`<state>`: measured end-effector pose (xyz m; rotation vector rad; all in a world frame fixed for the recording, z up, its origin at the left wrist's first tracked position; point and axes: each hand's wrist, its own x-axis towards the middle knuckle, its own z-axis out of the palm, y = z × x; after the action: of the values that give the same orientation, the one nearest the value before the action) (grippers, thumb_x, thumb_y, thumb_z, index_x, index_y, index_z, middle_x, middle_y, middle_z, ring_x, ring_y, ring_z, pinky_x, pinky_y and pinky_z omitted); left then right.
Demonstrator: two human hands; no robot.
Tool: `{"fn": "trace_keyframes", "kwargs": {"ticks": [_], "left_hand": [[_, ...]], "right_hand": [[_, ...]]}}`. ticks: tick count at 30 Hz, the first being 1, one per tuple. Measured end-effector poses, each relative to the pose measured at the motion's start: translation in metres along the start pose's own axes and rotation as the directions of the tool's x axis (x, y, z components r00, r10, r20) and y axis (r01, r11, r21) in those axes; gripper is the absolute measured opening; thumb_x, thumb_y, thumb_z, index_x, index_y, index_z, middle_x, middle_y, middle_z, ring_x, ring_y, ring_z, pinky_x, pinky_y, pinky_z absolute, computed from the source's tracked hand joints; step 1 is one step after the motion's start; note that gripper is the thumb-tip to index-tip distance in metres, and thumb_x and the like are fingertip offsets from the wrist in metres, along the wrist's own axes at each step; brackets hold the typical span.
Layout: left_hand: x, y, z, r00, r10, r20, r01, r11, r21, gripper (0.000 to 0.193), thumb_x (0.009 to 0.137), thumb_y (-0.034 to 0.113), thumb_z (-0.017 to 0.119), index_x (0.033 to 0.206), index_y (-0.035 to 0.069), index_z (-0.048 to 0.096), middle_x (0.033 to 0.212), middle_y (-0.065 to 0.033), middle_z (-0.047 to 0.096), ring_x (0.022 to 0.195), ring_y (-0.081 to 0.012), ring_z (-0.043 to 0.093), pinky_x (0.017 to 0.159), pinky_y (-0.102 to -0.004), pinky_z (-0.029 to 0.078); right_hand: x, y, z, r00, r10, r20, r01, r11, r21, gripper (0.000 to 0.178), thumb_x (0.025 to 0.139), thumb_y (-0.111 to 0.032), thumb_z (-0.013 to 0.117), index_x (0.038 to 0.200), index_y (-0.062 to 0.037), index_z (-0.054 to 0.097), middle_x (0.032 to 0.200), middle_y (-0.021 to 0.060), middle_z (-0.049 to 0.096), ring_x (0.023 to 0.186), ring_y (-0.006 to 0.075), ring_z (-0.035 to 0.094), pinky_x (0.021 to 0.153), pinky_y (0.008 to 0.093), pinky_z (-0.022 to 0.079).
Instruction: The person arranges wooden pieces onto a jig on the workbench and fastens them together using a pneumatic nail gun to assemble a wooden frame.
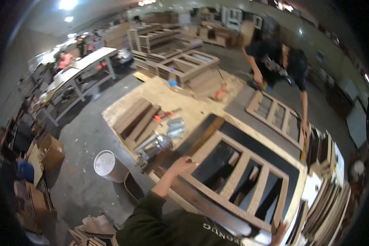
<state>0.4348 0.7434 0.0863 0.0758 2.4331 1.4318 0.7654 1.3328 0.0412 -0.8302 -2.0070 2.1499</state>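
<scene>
A light wooden frame [223, 201] with several crossbars lies on a dark, shiny board on the worktable in front of me. My left hand [183, 165] is closed on its left corner. At the near right corner, my right hand [279, 233] grips the frame's end, with part of that hand cut off by the lower edge of the picture. Close to my left hand rests a metal power tool [162, 142] with a hose. Across the table a co-worker in dark clothes has one hand [305, 130] on a second wooden frame [270, 119].
Brown wooden boards [136, 117], orange-handled clamps [160, 117] and a blue-labelled bottle [172, 78] are on the plywood tabletop [184, 100]. Stacked frames [188, 63] rise at its far end. A white bucket [106, 164] stands left on the floor. Wood strips [324, 213] are stacked at right.
</scene>
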Motion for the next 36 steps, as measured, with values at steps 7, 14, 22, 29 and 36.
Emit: {"fn": "trace_keyframes", "kwargs": {"ticks": [7, 14, 22, 29, 36], "left_hand": [[-0.028, 0.021, 0.014, 0.896, 0.128, -0.425, 0.198, 0.743, 0.640, 0.055, 0.066, 0.045, 0.074, 0.098, 0.001, 0.063, 0.100, -0.0197, 0.059, 0.085, -0.0330, 0.062, 0.073, -0.0424, 0.052], [-0.032, -0.012, 0.058, 0.919, 0.238, -0.316, 0.070, 0.687, 0.723, 0.051, 0.068, 0.041, 0.074, 0.102, 0.004, 0.063, 0.101, -0.0135, 0.052, 0.097, -0.0298, 0.053, 0.081, -0.0404, 0.045], [-0.046, -0.017, 0.059, 0.890, 0.310, -0.335, 0.017, 0.710, 0.704, 0.059, 0.070, 0.039, 0.072, 0.113, 0.001, 0.057, 0.105, -0.0170, 0.049, 0.101, -0.0320, 0.050, 0.084, -0.0423, 0.043], [-0.042, -0.022, 0.043, 0.849, 0.349, -0.397, 0.028, 0.720, 0.693, 0.050, 0.073, 0.038, 0.071, 0.106, 0.001, 0.060, 0.103, -0.0182, 0.049, 0.099, -0.0358, 0.049, 0.082, -0.0472, 0.042], [-0.040, -0.027, 0.045, 0.813, 0.480, -0.329, -0.098, 0.670, 0.735, 0.055, 0.075, 0.035, 0.071, 0.115, 0.001, 0.056, 0.104, -0.0179, 0.048, 0.097, -0.0359, 0.049, 0.081, -0.0464, 0.042]], "right_hand": [[0.013, -0.053, 0.124, 0.903, -0.242, -0.355, -0.084, 0.710, -0.699, 0.048, 0.072, -0.032, 0.078, 0.098, 0.0018, 0.057, 0.082, 0.0142, 0.062, 0.072, 0.0254, 0.058, 0.067, 0.0352, 0.047], [0.017, 0.021, 0.086, 0.815, -0.427, -0.391, -0.053, 0.618, -0.784, 0.033, 0.059, -0.008, 0.079, 0.078, 0.0018, 0.054, 0.074, 0.0127, 0.060, 0.070, 0.0266, 0.059, 0.066, 0.0377, 0.047], [0.007, 0.023, 0.078, 0.875, -0.365, -0.316, 0.041, 0.708, -0.705, 0.031, 0.057, -0.009, 0.077, 0.076, 0.0020, 0.055, 0.073, 0.0160, 0.059, 0.069, 0.0313, 0.057, 0.064, 0.0405, 0.045], [0.007, -0.026, 0.130, 0.867, -0.326, -0.377, -0.017, 0.737, -0.676, 0.031, 0.064, -0.015, 0.079, 0.075, 0.0028, 0.057, 0.070, 0.0128, 0.061, 0.067, 0.0243, 0.059, 0.065, 0.0377, 0.047], [0.010, 0.012, 0.108, 0.833, -0.304, -0.463, -0.075, 0.766, -0.638, 0.039, 0.062, -0.017, 0.079, 0.092, -0.0002, 0.061, 0.089, 0.0146, 0.062, 0.088, 0.0314, 0.059, 0.080, 0.0400, 0.047]]}}
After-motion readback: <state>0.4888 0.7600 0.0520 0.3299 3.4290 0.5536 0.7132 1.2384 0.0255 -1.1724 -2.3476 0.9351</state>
